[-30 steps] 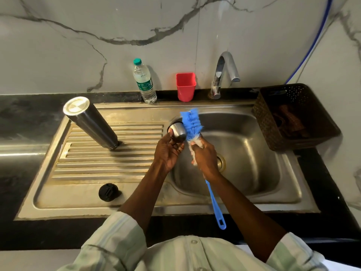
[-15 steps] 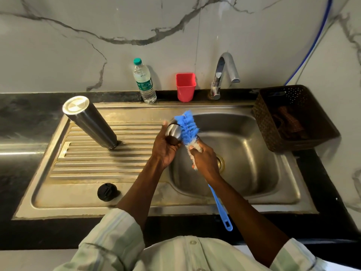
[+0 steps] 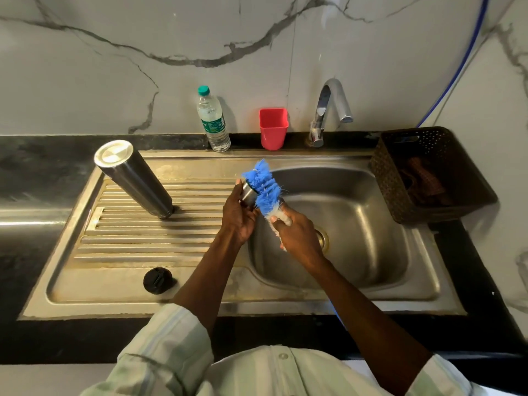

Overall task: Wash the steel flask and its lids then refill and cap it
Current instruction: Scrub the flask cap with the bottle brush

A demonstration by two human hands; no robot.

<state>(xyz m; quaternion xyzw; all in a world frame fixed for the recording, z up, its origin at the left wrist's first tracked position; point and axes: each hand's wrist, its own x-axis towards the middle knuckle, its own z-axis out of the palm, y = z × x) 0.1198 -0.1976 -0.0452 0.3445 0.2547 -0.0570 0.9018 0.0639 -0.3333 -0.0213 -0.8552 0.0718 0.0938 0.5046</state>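
One black lid [image 3: 157, 280] is seen lying nearest on the drainboard [image 3: 120, 241]. The brush [image 3: 264, 185], its handle hidden behind the arm, is gripped by the right hand [image 3: 298, 234], its bristles laid against one steel cap [image 3: 248, 192], half covered and clasped by the left hand [image 3: 238, 217]. Farther back, one steel flask [image 3: 134, 178] is stood on the drainboard.

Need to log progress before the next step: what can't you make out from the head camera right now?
- Steel lid: mostly hidden by the left hand and the blue brush; its inside and cleanliness can't be judged.
- Brush handle: hidden under the right hand and forearm.
- Flask mouth: faces down on the drainboard, interior unseen.
- Basket contents: dark, unclear.
- Bottle label: too small to read.
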